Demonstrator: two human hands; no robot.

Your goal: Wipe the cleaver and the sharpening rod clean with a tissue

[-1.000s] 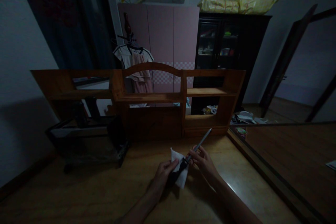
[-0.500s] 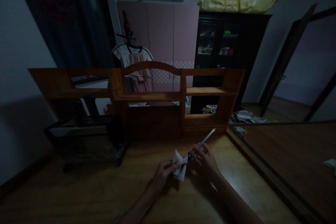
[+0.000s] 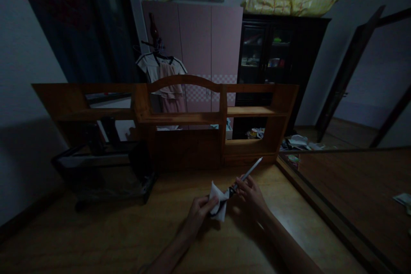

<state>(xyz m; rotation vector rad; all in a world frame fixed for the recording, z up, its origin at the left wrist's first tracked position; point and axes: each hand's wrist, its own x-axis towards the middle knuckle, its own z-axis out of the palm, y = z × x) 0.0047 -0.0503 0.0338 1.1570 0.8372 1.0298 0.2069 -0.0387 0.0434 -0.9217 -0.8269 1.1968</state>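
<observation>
My left hand (image 3: 199, 214) is closed, thumb on top, on a white tissue (image 3: 215, 197) folded around the dark lower part of a slim object. From the tissue's right side this object runs up and away as a thin silver rod (image 3: 253, 168) with a narrower tip. A black joint (image 3: 231, 191) sits between the tissue and the rod. With its fingers, my right hand (image 3: 252, 192) pinches the rod just above that joint. The exact kind of object is hard to tell in the dim light. Both hands are just above the wooden tabletop (image 3: 167, 231).
A wooden shelf unit (image 3: 186, 118) stands along the tabletop's far side. At left is a dark-framed glass tank (image 3: 105, 175) with black fittings. A raised wooden edge (image 3: 316, 205) borders the right. Behind are a pink wardrobe (image 3: 195, 38) and a dark cabinet (image 3: 298, 51).
The tissue has shifted slightly in my left hand, and more of the dark part shows below it. Both hands keep their grip; the view has moved very slightly.
</observation>
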